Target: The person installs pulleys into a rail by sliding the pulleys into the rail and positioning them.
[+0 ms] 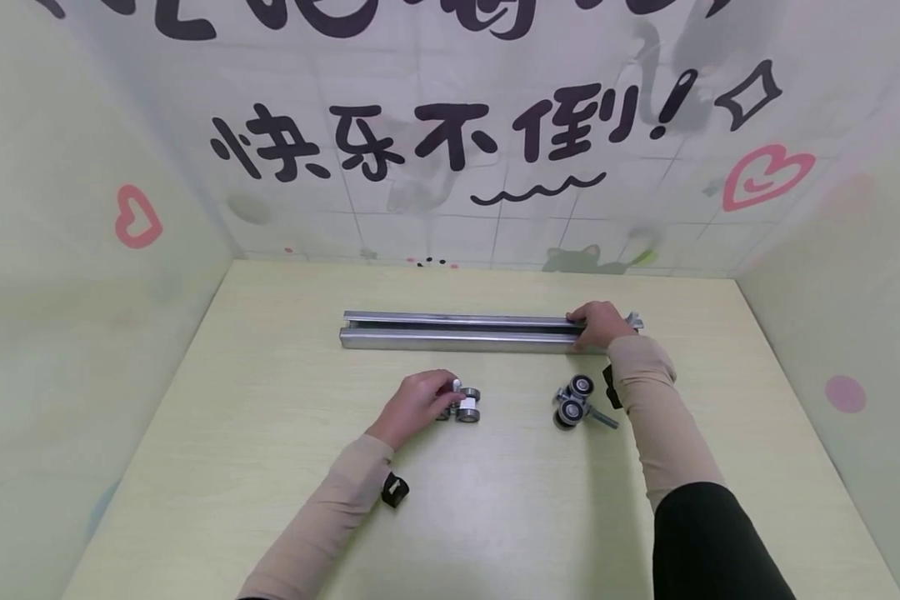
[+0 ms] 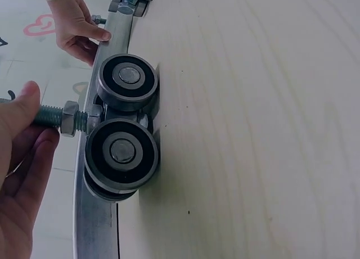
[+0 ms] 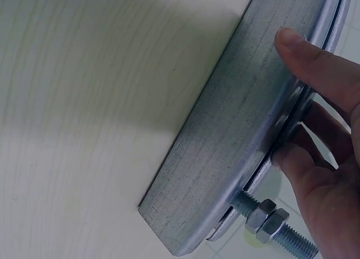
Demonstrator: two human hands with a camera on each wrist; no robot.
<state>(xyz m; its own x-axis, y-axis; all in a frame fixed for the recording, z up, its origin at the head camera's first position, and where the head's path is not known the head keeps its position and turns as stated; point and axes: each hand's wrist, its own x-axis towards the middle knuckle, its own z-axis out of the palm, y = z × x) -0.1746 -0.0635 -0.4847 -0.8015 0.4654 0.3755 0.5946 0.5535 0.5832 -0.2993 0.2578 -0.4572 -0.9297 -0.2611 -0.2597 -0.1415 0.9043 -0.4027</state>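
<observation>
My left hand (image 1: 414,407) pinches the threaded bolt (image 2: 49,116) of a roller trolley (image 1: 468,406) between thumb and fingers. In the left wrist view its black-faced wheels (image 2: 122,150) and a nut on the bolt show clearly, close to the tabletop. Behind it lies a slotted metal rail (image 1: 457,340), slot upward. My right hand (image 1: 602,323) grips the rail near its right end, thumb on the near side wall, the other fingers at the slot and partly hidden. Out of the slot by that end sticks another threaded bolt (image 3: 297,241) with two nuts; what it joins inside is hidden.
A second roller trolley (image 1: 572,410) lies on its side on the table, in front of the right hand, its bolt pointing right. The pale wooden tabletop (image 1: 495,500) meets a printed cloth (image 1: 450,225) at the back and pale side walls.
</observation>
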